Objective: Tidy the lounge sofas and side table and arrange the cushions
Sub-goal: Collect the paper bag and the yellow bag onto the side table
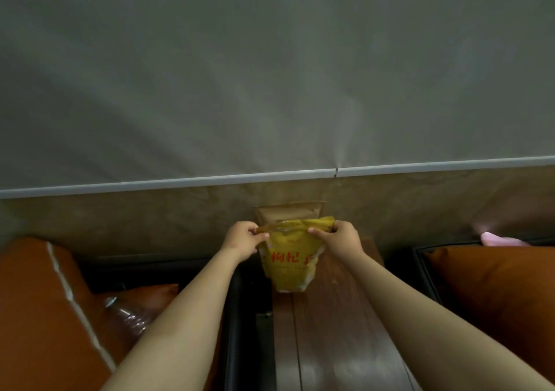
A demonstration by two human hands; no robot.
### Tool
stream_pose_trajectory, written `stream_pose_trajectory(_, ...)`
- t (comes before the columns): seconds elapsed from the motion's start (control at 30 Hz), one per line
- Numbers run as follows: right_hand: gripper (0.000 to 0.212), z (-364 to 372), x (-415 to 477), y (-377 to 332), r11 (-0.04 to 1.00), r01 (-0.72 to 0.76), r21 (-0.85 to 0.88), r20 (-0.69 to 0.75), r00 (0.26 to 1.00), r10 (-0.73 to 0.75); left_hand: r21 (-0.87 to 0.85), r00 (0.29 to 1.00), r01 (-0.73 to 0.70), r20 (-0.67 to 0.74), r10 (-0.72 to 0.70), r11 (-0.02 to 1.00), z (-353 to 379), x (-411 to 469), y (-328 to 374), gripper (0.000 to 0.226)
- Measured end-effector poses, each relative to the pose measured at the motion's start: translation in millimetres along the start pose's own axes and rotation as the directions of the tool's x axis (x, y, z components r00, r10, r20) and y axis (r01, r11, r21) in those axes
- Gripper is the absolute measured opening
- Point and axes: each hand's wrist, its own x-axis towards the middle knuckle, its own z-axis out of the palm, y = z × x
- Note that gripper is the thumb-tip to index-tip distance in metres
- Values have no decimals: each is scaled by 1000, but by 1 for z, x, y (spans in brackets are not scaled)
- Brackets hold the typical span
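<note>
A yellow pouch (290, 266) with red lettering stands upright at the far end of the dark wooden side table (339, 339). My left hand (244, 240) pinches its top left corner and my right hand (341, 242) pinches its top right corner. Behind it a brown paper bag (289, 210) leans against the wall. An orange cushion with white piping (45, 306) lies on the left sofa, with a smaller orange cushion (156, 296) beside it. Another orange cushion (495, 294) sits on the right sofa.
A clear plastic bottle (127, 315) lies on the left sofa between the cushions. Something pink (500, 240) rests on the right sofa's back edge. Dark sofa arms (240, 330) flank the table. A grey blind with a white bottom rail (180, 182) covers the wall ahead.
</note>
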Motion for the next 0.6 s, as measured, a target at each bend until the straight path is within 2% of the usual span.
stream_pose_trajectory(0.2,23,20,23,19,995,-88,-42,-45,995,86,-49,999,39,21,-38,998,15,34,-25,26)
stream_pose_trajectory(0.43,21,30,34,29,988,-137,-69,-57,989,133,-89,996,68,55,-64,994,34,55,-52,29)
stream_pose_trajectory(0.6,29,37,38,35,989,-142,-48,-67,988,139,-131,997,76,38,-71,989,37,55,-58,29)
